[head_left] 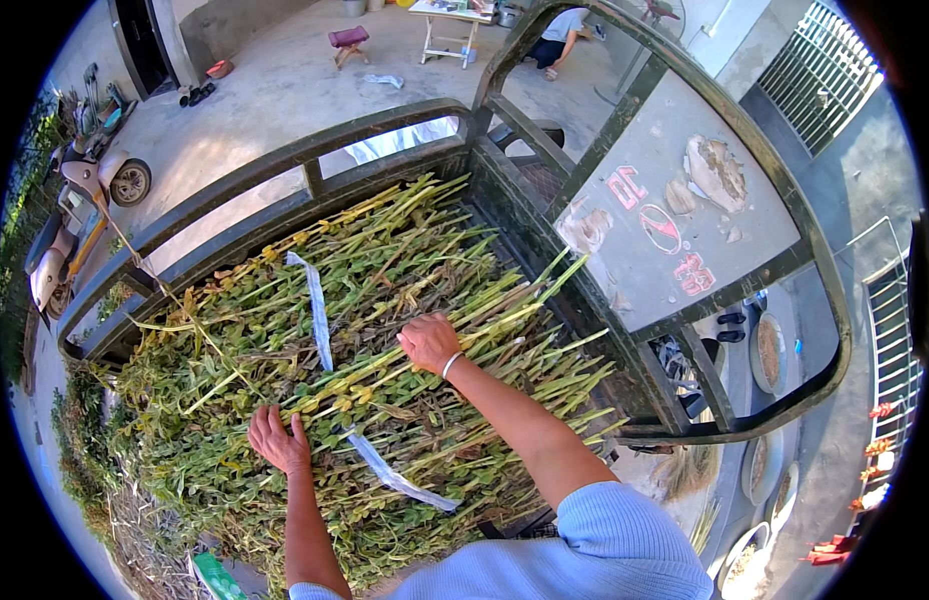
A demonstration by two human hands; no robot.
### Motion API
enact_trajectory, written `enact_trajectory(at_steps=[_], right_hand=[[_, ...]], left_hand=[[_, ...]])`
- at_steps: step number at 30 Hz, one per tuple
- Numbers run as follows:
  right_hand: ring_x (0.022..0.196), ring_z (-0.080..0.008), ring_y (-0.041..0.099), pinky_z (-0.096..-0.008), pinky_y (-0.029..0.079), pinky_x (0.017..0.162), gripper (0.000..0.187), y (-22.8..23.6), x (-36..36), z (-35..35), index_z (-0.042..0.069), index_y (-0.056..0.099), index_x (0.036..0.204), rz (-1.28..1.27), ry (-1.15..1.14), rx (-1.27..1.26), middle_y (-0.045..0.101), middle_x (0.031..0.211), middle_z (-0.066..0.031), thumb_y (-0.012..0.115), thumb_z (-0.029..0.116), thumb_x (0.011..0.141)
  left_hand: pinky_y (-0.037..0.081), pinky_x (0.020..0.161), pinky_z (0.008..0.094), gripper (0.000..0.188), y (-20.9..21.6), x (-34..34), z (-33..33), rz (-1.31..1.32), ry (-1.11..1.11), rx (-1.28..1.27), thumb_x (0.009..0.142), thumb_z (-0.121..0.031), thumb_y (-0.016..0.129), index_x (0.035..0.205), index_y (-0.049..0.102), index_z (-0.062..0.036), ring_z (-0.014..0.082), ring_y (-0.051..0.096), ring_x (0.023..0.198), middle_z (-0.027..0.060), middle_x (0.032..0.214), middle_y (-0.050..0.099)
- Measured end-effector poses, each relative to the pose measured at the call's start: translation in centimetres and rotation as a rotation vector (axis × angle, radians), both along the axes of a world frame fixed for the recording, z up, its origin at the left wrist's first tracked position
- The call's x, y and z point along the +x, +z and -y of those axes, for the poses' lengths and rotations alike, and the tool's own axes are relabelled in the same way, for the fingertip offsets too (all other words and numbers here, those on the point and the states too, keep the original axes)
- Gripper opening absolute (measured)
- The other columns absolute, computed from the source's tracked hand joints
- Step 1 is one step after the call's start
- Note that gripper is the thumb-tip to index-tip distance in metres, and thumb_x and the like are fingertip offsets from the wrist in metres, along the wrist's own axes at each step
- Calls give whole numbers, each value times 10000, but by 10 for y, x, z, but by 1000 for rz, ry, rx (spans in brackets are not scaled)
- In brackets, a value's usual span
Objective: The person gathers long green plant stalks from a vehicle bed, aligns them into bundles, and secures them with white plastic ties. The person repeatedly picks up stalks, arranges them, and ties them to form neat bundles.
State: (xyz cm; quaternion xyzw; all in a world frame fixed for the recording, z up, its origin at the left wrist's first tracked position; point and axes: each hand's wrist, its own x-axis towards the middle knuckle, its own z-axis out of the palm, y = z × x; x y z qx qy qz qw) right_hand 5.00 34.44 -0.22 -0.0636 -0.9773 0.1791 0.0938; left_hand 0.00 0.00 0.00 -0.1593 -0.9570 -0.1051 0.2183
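Observation:
Cut leafy plants [384, 250], green stalks with drying yellow and brown leaves, lie heaped in a cart bed with dark metal rails [224, 185]. My left hand [277, 440] rests on the leaves at the left of the heap, fingers stretched and thumb apart. Near the middle my right hand [429, 342], a pale bangle at its wrist, has its fingers curled down around some stalks; the fingertips are hidden among them. A pale strip [314, 310] lies across the plants beyond my hands. Another pale strip [394, 475] lies nearer me, below my right forearm.
A metal frame with a grey panel [684, 200] rises at the cart's right end. Left of the cart stands a scooter [79, 215]. Farther back are a stool [350, 42], a small table [452, 15] and a crouching person [559, 40]. Round trays [769, 352] stand at right.

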Motion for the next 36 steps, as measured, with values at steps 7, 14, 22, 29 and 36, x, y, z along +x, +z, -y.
enact_trajectory(at_steps=[7, 14, 22, 29, 36], right_hand=[[772, -272, 564, -421, 410, 755, 235, 3, 4, -3, 76, 597, 741, -43, 8, -12, 590, 726, -75, 564, 252, 893], [745, -269, 566, -411, 400, 734, 239, 3, 3, -2, 85, 569, 706, -94, 5, -9, 582, 698, -71, 570, 247, 882], [752, -267, 573, -406, 406, 747, 236, 2, 2, -1, 86, 585, 711, -105, 5, -2, 597, 711, -69, 577, 254, 876], [781, -255, 571, -408, 403, 763, 247, -3, 2, -2, 88, 600, 747, -56, -5, 25, 611, 754, -63, 548, 268, 908], [786, -253, 566, -408, 399, 768, 251, 2, 1, -1, 88, 599, 755, -16, 2, 9, 607, 759, -63, 540, 271, 916]], left_hand=[[291, 1021, 484, 412, 1, 4, -4, 1, -4, 24, 870, -442, 551, 1058, 604, -80, 319, 460, 1152, 103, 1183, 560], [286, 1027, 485, 414, 1, 3, -4, 2, 4, 13, 862, -441, 558, 1064, 605, -83, 315, 455, 1162, 98, 1185, 558], [286, 1029, 473, 365, 5, 4, -4, 14, 4, 5, 872, -385, 574, 1085, 600, -89, 303, 451, 1169, 84, 1195, 552], [288, 1029, 474, 371, 1, 3, -3, 6, 10, -21, 902, -401, 544, 1109, 596, -97, 296, 448, 1182, 79, 1210, 547], [279, 1038, 480, 412, -1, 2, -2, 4, 13, 3, 871, -441, 545, 1088, 594, -95, 311, 451, 1172, 90, 1198, 553]])
